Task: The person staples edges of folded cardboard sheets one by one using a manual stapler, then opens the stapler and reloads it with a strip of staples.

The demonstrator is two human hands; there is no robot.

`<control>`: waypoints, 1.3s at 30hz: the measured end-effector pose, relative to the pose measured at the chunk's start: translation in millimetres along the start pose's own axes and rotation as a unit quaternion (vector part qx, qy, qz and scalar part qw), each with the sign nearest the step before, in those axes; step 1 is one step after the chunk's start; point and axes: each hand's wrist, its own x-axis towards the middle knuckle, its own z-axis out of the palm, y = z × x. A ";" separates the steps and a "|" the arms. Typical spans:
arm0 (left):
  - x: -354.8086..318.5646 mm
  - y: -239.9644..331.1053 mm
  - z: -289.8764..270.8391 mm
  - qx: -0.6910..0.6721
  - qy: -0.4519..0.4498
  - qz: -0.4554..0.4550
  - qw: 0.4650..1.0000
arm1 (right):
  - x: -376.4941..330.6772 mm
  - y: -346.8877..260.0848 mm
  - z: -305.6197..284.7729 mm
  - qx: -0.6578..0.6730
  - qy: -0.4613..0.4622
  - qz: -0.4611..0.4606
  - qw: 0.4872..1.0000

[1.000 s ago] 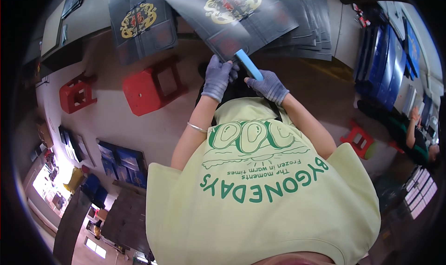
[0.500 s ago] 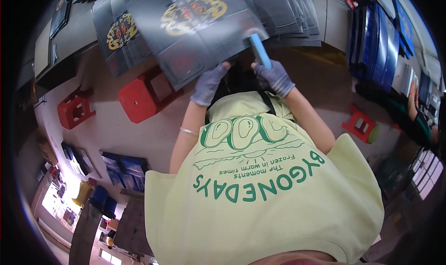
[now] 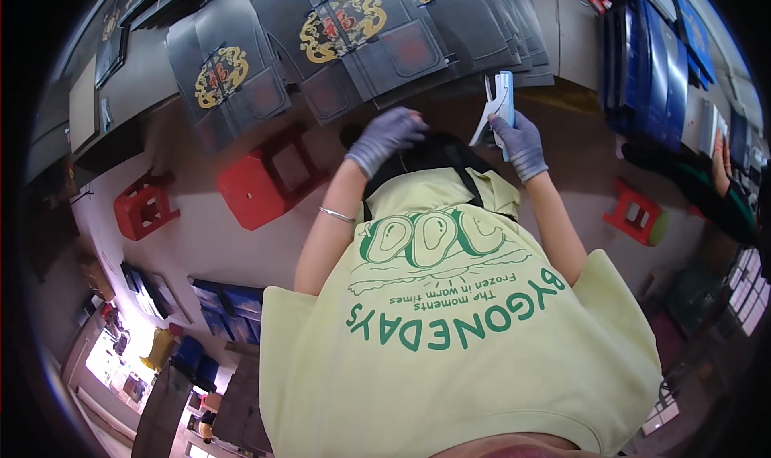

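Grey glove fabric covers both hands. Clasped in the right hand (image 3: 524,143), a light blue stapler (image 3: 505,96) stands upright just off the table's (image 3: 577,44) near edge, its two arms spread apart. The left hand (image 3: 389,139) is released, fingers half curled, just below the dark grey sheets (image 3: 385,55). These lie overlapping on the table, bearing gold and red round emblems. Red stools (image 3: 250,191) stand on the pale floor (image 3: 201,233); dark blue panels (image 3: 642,80) lean together at right, near another person's arm (image 3: 720,165).
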 end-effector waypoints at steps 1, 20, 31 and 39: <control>-6.8 3.0 20.8 0.042 -0.007 0.014 0.999 | -6.2 -11.5 7.5 0.052 0.002 0.000 0.999; -95.0 88.2 -13.0 0.253 0.080 0.043 0.963 | -49.1 -76.3 98.3 -0.183 -0.171 -0.174 0.952; -78.8 91.4 5.6 0.450 -0.104 0.223 0.859 | -62.9 -135.7 119.2 -0.236 0.047 -0.350 0.905; -52.9 130.1 2.4 0.027 0.059 0.204 0.977 | -60.8 -79.2 -2.3 0.269 0.172 -0.260 0.911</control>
